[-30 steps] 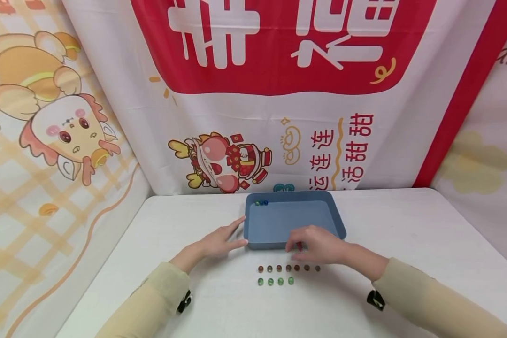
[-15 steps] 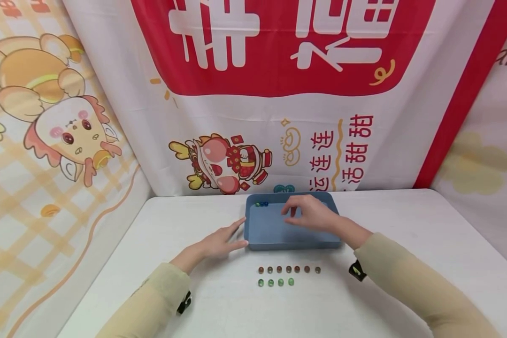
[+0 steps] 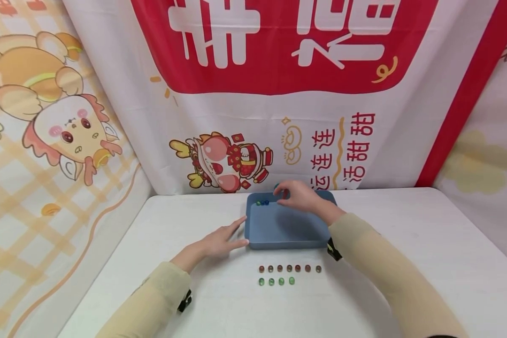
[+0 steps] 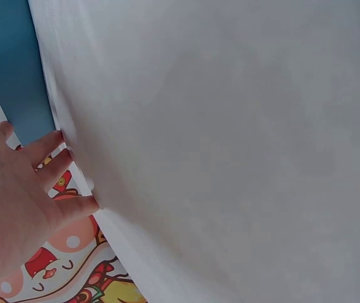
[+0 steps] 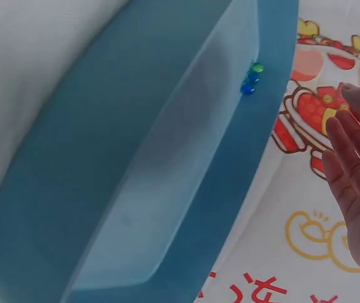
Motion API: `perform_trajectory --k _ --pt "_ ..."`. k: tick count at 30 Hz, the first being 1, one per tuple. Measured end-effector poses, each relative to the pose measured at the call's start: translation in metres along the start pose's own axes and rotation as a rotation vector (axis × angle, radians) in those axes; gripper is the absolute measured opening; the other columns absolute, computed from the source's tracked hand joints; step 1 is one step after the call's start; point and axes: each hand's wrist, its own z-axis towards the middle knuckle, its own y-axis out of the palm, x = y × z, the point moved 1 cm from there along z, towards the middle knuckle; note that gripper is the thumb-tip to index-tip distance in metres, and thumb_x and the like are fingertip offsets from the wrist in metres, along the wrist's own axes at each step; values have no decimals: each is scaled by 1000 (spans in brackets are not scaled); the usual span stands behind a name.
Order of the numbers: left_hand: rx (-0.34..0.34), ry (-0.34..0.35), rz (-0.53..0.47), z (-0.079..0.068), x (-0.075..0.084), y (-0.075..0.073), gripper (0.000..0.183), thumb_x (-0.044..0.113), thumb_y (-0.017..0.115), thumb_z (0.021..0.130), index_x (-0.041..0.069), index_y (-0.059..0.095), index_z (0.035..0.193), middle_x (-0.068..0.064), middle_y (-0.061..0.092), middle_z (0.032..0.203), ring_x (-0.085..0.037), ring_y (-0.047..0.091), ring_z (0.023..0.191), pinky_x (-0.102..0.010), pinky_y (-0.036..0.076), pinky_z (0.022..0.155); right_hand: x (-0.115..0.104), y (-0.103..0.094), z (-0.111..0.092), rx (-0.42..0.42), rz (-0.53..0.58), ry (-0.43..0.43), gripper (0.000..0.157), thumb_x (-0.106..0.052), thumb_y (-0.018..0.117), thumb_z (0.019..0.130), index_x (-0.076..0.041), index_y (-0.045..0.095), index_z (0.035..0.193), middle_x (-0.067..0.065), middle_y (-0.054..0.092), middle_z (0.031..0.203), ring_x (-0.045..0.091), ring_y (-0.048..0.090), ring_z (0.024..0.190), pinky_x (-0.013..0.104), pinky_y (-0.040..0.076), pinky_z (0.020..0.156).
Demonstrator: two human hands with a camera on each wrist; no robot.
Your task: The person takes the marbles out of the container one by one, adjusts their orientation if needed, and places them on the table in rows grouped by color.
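Note:
A shallow blue tray [image 3: 291, 244] stands at the back of the white table. In its far left corner sit three small glass marbles [image 3: 262, 203], one green and two blue, also seen in the right wrist view. My right hand [image 3: 301, 195] hovers over the tray's far part, just right of these marbles. Its thumb and fingers are bent loosely with a gap between them, and nothing shows in it. My left hand [image 3: 218, 241] lies at the tray's left side, fingers spread, with fingertip and thumb at the rim.
In front of the tray, a row of several brownish marbles [image 3: 289, 268] lies on the table [image 3: 219, 295]. Nearer is a row of several green marbles [image 3: 281, 281]. A printed cloth [image 3: 236, 112] hangs close behind the tray.
My right hand has moved from above the tray's near edge, by the brownish row, back and left across the tray. My left hand and the marbles have stayed in place.

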Motion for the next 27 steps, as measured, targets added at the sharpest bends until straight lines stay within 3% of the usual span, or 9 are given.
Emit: perform_trajectory --k 14,23,27 --pt "-4 -6 3 -3 1 -1 78 63 52 92 41 12 155 -4 25 158 -31 24 143 -57 20 112 7 37 35 -68 -40 49 37 -15 74 87 -6 66 122 11 66 113 26 62 100 38 50 84" --pt "0 5 12 0 -4 0 78 62 51 92 41 12 155 -4 26 158 -30 24 143 -56 21 112 2 57 45 -165 -131 40 45 -16 72 89 -6 60 131 9 59 131 25 53 122 41 41 104" --pt "-1 22 15 0 -4 -1 78 60 52 93 38 12 156 -5 26 158 -30 25 143 -56 22 112 1 63 48 -195 -166 54 47 -19 73 90 -8 59 133 8 58 133 25 51 125 43 39 105"
